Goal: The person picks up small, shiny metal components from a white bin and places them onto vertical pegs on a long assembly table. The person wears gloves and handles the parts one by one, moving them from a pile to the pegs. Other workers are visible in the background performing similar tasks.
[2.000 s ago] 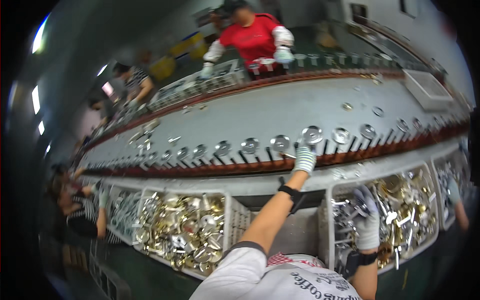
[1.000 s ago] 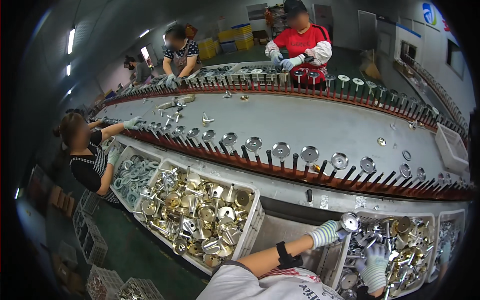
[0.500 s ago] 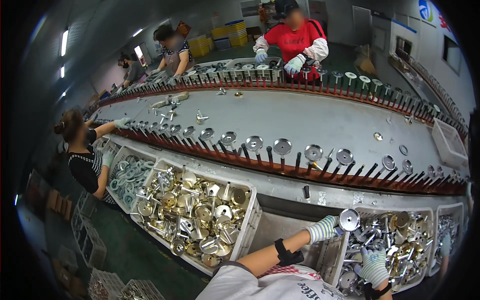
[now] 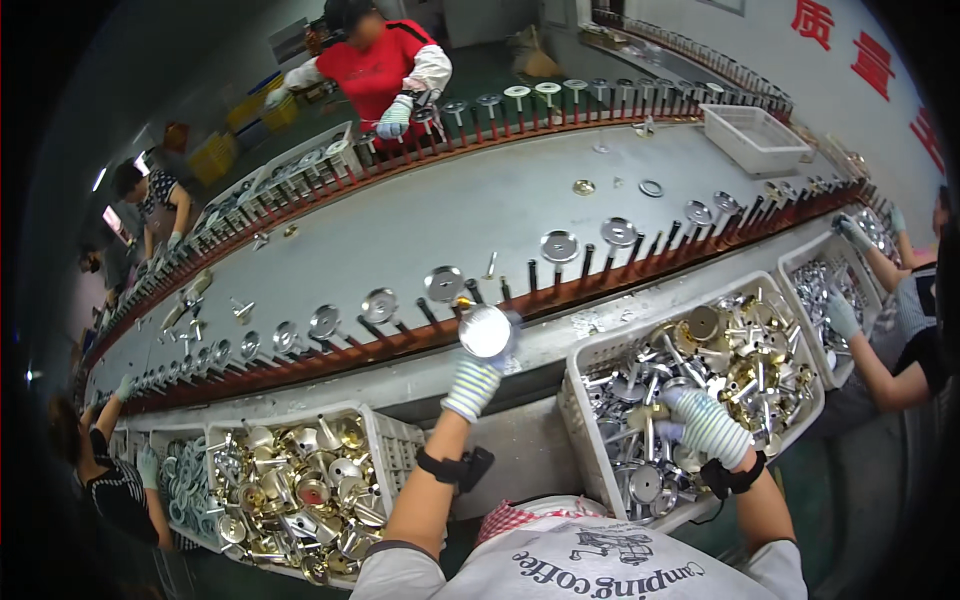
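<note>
My left hand (image 4: 472,388), in a striped knit glove, is closed on a shiny round metal disc part (image 4: 486,330). The disc's bright face is turned up, in front of the near row of upright pegs (image 4: 430,316). My right hand (image 4: 710,425), gloved alike, reaches into a white crate (image 4: 575,385) of loose silver and gold metal parts (image 4: 645,485). Its thumb and forefinger are apart just above the parts, and its other fingertips are partly hidden. Several discs like this one, such as a silver disc (image 4: 559,246), sit on pegs in the near row.
Left of me stands another crate of gold and silver parts (image 4: 300,490), beside grey-green rings (image 4: 185,490). A grey table (image 4: 400,240) runs between two peg rows, with a white bin (image 4: 757,138) on it. A person in red (image 4: 370,75) works opposite; others work on both sides.
My view has swung to the right. My left hand has carried the disc from beside the right crate to the near peg row. My right hand stays over the crate's parts.
</note>
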The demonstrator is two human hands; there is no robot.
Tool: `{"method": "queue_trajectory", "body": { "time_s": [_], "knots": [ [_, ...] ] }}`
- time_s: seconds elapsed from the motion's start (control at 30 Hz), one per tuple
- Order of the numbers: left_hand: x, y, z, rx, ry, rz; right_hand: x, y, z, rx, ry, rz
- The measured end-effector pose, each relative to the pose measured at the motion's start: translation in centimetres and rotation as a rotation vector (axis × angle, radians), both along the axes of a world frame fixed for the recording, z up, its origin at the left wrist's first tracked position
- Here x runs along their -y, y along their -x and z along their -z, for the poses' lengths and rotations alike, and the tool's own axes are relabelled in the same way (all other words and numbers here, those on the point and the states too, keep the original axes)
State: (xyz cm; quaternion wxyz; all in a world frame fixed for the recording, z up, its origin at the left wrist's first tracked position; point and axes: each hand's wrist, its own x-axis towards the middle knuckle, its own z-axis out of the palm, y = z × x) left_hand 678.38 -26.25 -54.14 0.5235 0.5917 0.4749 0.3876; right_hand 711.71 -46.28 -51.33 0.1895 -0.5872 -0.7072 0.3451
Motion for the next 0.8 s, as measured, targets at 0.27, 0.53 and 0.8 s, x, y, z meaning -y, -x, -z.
{"method": "queue_trajectory", "body": {
  "time_s": [0.27, 0.53, 0.8],
  "knots": [
    [-11.4, 3.4, 5.2, -0.981, -0.509, -0.319, -2.8, 4.2, -4.3, -1.175, -0.053, 0.612],
    [-4.2, -0.4, 4.0, -0.245, -0.242, -0.36, -6.0, 5.2, 3.3, -1.376, -0.068, 0.727],
    [6.8, -11.3, -2.2, -0.459, 0.011, 0.508, -5.4, 3.8, 2.0, -0.386, -0.458, 0.564]
  ]
}}
